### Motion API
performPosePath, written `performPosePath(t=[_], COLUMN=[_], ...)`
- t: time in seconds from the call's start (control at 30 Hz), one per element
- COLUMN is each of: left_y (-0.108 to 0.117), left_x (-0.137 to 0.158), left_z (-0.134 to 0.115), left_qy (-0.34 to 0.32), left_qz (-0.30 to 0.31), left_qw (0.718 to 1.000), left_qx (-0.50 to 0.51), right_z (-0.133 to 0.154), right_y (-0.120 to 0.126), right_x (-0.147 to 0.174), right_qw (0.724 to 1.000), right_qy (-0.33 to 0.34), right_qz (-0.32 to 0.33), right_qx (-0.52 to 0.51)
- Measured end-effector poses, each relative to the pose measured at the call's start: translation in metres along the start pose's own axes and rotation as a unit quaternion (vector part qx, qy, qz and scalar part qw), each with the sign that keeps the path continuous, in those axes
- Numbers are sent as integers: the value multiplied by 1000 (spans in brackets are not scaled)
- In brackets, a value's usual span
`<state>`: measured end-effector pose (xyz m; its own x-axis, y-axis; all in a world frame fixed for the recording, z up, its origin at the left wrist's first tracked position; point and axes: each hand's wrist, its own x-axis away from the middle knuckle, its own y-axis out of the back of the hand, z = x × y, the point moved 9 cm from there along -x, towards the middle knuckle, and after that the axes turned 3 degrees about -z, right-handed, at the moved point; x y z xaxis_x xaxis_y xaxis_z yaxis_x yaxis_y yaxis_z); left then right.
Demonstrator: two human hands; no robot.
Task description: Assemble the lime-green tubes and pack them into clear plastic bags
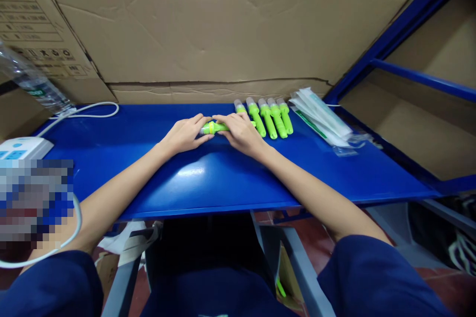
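Observation:
A lime-green torch-shaped light (221,127) with a clear cap and a yellow band lies sideways between my two hands, just over the blue table. My left hand (187,133) is closed around its clear-capped end, thumb below and fingers above. On its green handle, my right hand (241,132) is closed, and the fingers cover much of that part. Just right of my right hand, several more of these green lights (267,118) lie side by side in a row, clear caps toward the back. The leftmost one is partly hidden by my right hand.
Flat clear plastic packets (322,116) lie right of the row. At the left are a white power strip (26,147), its white cable (92,110) and a plastic bottle (37,84). Cardboard (223,25) walls the back of the blue table (193,188); a blue frame (424,78) stands right.

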<state>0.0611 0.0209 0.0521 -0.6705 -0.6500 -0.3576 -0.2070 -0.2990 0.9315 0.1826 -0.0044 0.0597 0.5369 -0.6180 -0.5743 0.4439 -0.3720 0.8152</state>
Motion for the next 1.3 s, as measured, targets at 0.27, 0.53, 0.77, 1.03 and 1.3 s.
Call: performPosePath(t=[0.27, 0.53, 0.77, 1.03, 1.3], left_y=[-4, 11, 15, 11, 18], left_x=[-1, -1, 2, 1, 1], left_z=[-5, 9, 36, 43, 41], left_qy=[-25, 27, 49, 22, 38], left_qz=[11, -41, -58, -69, -91], left_qw=[998, 997, 997, 997, 995], left_qx=[-52, -57, -27, -2, -9], right_z=[5, -22, -64, -64, -72], right_y=[-12, 9, 22, 13, 12], right_x=[3, 0, 3, 5, 6], right_qw=[999, 998, 995, 989, 978], right_qy=[5, -62, -93, -131, -163], right_qz=[38, 21, -7, 33, -1], right_qx=[4, 25, -38, -52, -133])
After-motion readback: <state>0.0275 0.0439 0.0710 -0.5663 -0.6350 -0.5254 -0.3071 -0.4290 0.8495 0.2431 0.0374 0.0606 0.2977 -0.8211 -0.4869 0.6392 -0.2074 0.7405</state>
